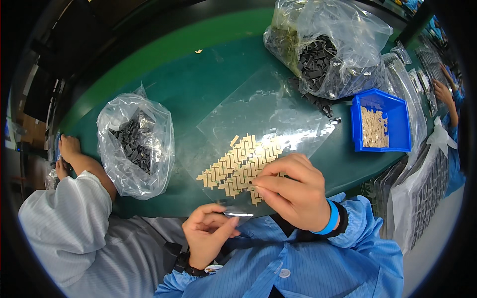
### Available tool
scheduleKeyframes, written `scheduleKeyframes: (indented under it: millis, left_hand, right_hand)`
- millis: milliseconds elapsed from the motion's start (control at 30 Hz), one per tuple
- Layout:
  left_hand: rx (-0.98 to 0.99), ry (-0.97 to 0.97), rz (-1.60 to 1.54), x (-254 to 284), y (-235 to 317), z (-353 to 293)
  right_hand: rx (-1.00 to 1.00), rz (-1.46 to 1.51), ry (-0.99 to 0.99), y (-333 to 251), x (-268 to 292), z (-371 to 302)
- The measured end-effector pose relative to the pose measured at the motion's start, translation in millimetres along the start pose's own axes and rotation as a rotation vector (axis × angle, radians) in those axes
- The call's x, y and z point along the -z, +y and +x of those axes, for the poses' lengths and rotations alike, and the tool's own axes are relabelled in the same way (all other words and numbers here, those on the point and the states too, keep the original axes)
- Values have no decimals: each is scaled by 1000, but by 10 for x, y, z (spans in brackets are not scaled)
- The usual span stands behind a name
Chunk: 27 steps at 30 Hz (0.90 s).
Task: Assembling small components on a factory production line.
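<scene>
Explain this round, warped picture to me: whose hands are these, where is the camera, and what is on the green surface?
The camera sits on a person's head and looks down; its wide lens bends the edges. The two hands at the bottom are that person's own. The left hand pinches the near edge of a clear plastic sheet, and the right hand presses its fingers on tan T-shaped pieces laid in rows on it. On the green table lie two clear bags of dark parts and a blue bin of tan pieces. A co-worker's white sleeve shows at left.
</scene>
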<state>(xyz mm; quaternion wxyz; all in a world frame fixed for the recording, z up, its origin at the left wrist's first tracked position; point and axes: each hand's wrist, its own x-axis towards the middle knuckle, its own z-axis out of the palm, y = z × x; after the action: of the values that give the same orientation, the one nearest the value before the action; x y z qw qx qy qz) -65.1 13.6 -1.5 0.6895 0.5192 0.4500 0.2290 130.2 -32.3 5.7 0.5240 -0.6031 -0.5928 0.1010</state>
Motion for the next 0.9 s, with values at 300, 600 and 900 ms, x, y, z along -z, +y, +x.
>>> scheduleKeyframes:
  millis: [300,600,900]
  left_hand:
    - [-548,-132,235,-146,155,-66]
    - [-175,-186,-326,-318,111,-2]
    - [50,-429,-401,-275,187,73]
  right_hand:
    - [379,-319,22,-221,25,-209]
    - [331,-264,105,-222,30,-190]
    - [-54,309,-215,-82,202,-103]
